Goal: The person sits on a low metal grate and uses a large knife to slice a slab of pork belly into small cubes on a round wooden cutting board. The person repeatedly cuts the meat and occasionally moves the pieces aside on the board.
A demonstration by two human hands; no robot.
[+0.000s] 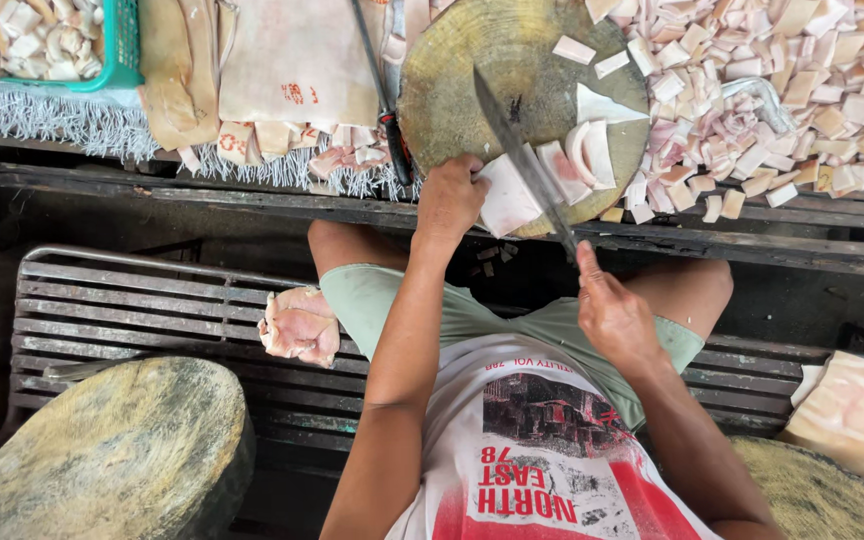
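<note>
Near edge of round chopping block (512,60): left hand (450,198) fingers curled down on pale fat slab (508,198)
right hand (612,312): closed on knife (522,160) handle, blade over slab
green basket (120,50), table's far left corner: cut pieces inside, cropped
pile of cut pieces (792,80): right of block, partly out of view

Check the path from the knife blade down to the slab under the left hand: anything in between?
Nothing visible. The knife, held by the right hand, lies right along the pale slab that the left hand pins on the round chopping block. The cut slices sit on the blade's far side.
</note>
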